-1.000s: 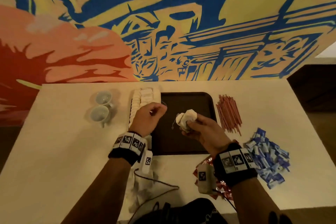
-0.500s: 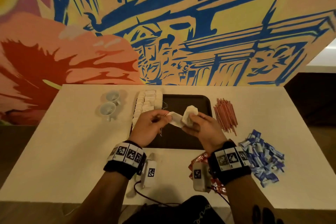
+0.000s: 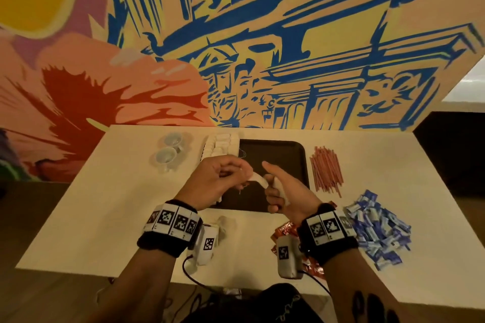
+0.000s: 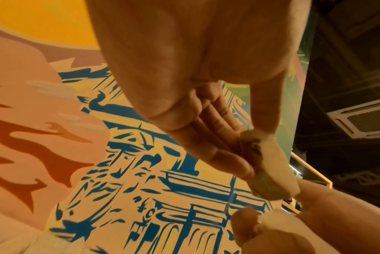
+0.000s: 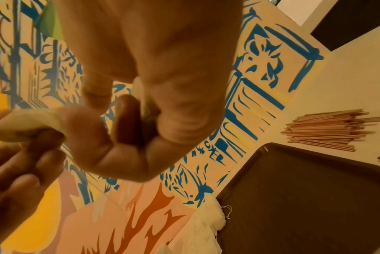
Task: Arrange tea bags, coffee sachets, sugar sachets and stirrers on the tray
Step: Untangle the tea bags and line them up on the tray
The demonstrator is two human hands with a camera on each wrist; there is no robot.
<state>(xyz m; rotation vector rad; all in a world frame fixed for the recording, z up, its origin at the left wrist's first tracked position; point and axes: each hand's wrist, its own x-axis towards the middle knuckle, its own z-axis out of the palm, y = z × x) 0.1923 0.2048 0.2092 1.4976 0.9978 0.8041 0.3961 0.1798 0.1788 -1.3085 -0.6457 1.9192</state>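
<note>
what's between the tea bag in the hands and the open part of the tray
Nothing visible. The left hand pinches a tea bag above the tray, whose dark floor below and to the right looks bare. The right hand grips more tea bags; the placed row lines the tray's left edge.

You see a dark brown tray [image 3: 278,155], reddish-pink stirrers [image 3: 326,169], blue-and-white sachets [image 3: 378,228], red sachets [image 3: 284,231], white tea bags [image 3: 221,143], a cream table [image 3: 105,204].
</note>
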